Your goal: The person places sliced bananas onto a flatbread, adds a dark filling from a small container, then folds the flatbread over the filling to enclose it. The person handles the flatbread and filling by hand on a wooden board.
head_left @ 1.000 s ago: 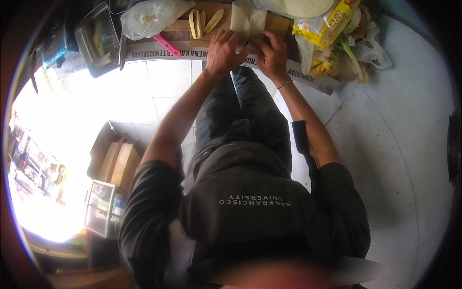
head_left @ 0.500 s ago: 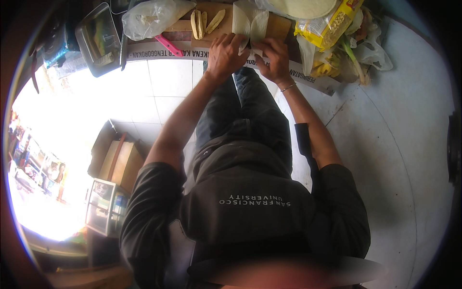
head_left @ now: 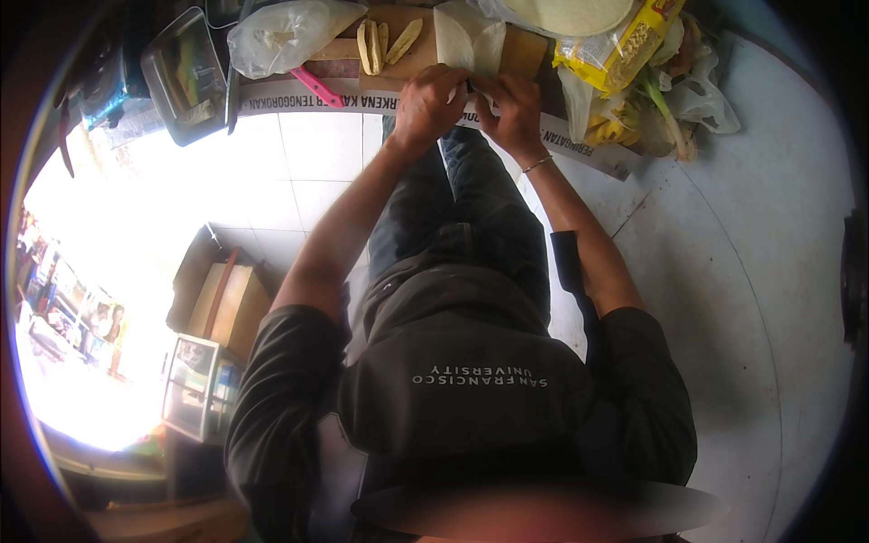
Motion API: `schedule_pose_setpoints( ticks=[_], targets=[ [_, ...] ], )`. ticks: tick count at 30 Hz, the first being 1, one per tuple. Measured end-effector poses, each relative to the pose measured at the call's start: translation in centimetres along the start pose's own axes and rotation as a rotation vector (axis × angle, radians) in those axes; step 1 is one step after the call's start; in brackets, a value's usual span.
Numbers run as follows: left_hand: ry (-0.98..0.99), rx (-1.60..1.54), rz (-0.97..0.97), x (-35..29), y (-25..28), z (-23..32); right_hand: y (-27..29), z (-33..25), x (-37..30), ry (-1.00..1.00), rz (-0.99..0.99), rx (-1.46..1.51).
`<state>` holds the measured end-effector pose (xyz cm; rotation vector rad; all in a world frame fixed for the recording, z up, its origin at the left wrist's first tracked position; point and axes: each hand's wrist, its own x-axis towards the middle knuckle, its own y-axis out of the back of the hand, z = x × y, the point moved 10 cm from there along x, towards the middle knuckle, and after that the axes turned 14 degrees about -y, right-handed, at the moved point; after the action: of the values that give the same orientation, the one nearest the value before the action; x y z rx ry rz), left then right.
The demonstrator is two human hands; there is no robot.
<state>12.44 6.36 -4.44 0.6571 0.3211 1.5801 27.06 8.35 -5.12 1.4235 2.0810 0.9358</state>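
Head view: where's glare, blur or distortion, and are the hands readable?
Head view: glare blows out the far left beside the glass case, and washes out the white floor tiles; head view: fisheye bends the paper strip, rim goes dark; head view: lower-edge patch smeared; head view: left hand and right hand readable, contact with the pale sheet unclear.

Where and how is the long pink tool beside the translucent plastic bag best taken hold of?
Probably by its near, lower-right end, with the left hand coming from the person's side. The long pink tool is narrow and lies slanted; its far end meets the translucent plastic bag, while the near end is uncovered, so fingers could likely close across its width.
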Motion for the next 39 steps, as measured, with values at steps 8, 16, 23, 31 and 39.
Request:
schedule_pose_setpoints(
  ticks=[8, 16, 23, 31, 39],
  targets=[
    [-0.045, 0.036, -0.036, -0.4, -0.8, -0.1, 0.1, -0.3, 0.1, -0.002, -0.014, 0.002],
    [-0.008, 0.03, -0.139, 0.0, -0.4, -0.9, 0.2, 0.3, 0.2, 0.003, -0.146, 0.094],
    [-0.097, 0.045, -0.207, 0.9, -0.1, -1.4, 0.7, -0.2, 0.4, 0.122, -0.144, -0.008],
    [-0.108, 0.016, -0.234, 0.8, -0.3, -1.9, 0.4, -0.7, 0.6, 0.233, -0.201, -0.082],
    [-0.304, 0.146, -0.297, -0.9, 1.4, 0.0, 0.4, -0.7, 0.5, 0.245, -0.329, -0.145]
  ],
)
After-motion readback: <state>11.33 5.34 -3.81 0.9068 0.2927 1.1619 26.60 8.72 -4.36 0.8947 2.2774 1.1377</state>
